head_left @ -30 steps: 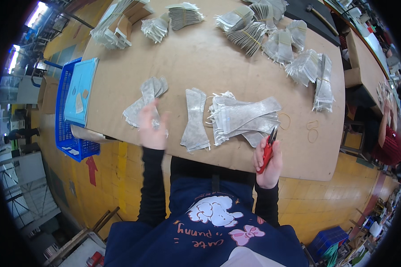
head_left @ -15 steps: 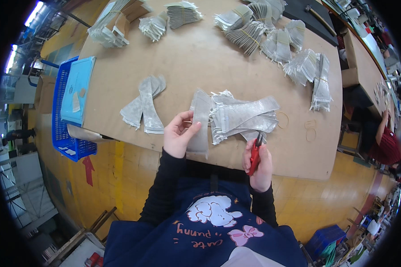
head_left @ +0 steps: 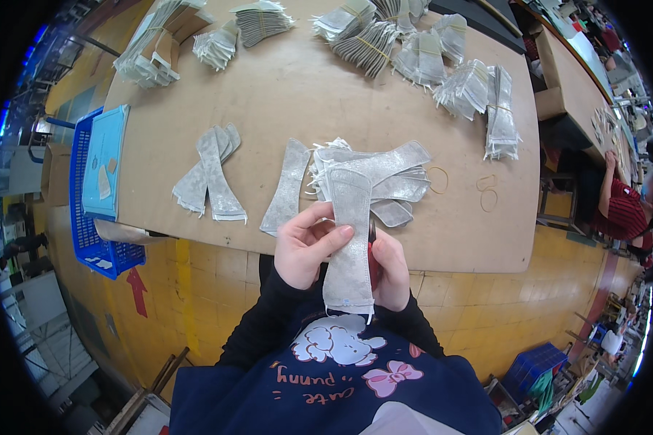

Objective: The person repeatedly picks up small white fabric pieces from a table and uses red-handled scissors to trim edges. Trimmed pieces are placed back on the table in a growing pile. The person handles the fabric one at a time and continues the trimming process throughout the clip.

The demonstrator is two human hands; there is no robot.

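Note:
My left hand [head_left: 305, 246] pinches a grey, flared fabric piece [head_left: 350, 217] between thumb and fingers, holding it above the table's front edge. White thread ends hang from the piece's lower edge. Closed round red-handled snips [head_left: 374, 264], my right hand [head_left: 392, 270] is against the piece's right side. The piece partly covers the snips. Behind it, a loose pile of similar pieces [head_left: 399, 163] lies on the table, with a single piece [head_left: 286, 185] flat to its left. Farther left, several pieces lie crossed [head_left: 214, 174].
Banded bundles [head_left: 363, 47] of grey pieces line the far side of the brown-covered table [head_left: 283, 94]. Rubber bands [head_left: 488, 192] lie at the right. A blue basket [head_left: 87, 232] with a light-blue board stands at the left edge. Another person [head_left: 624, 210] sits at the right.
My left hand has let go of one piece, now lying left of the pile, and holds another nearer my body. My right hand has brought the snips left, beside it.

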